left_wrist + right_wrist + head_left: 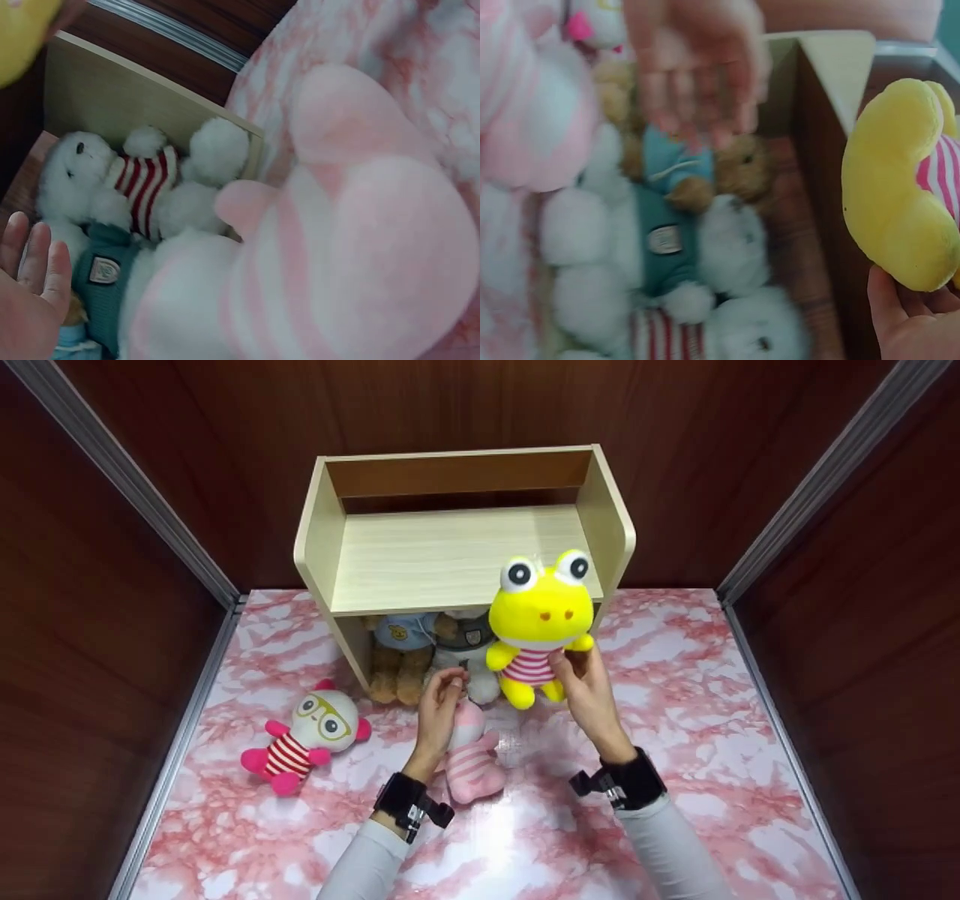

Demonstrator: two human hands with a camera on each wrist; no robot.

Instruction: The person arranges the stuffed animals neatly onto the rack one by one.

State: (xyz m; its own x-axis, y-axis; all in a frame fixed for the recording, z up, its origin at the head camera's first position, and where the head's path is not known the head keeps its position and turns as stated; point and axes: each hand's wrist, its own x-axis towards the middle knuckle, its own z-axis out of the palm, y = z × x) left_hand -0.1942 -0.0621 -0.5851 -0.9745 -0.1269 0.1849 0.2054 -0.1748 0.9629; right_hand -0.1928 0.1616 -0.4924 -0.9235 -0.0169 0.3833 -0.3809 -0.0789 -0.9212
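A person's right hand (592, 697) holds a yellow frog toy (540, 622) before a wooden shelf unit (459, 476), thumb across its striped belly and the other fingers behind. We find the frog toy off the unit's right front corner, its head overlapping the front edge of the upper board (442, 555) in the head view; how far it stands off in depth, we cannot tell. Its long axis runs close to upright, feet down, head leaning slightly right, face toward the wearer. From the right hand, plainly the nearer, it lies to the left and toward the unit; the coming move, we judge, turns on how its head stands against that board edge. The left hand (437, 712), fingers loose and holding nothing we can see, hangs before the lower compartment, by the head end of a pink striped toy (472, 761) lying lengthwise toward the unit on the marbled desk (750, 720). Nearer the desk's left edge we see a toy with yellow glasses (307, 735), while a brown bear in blue (405, 641), a white toy in green (97, 300) and a white toy in red stripes (146, 191) occupy the lower compartment.
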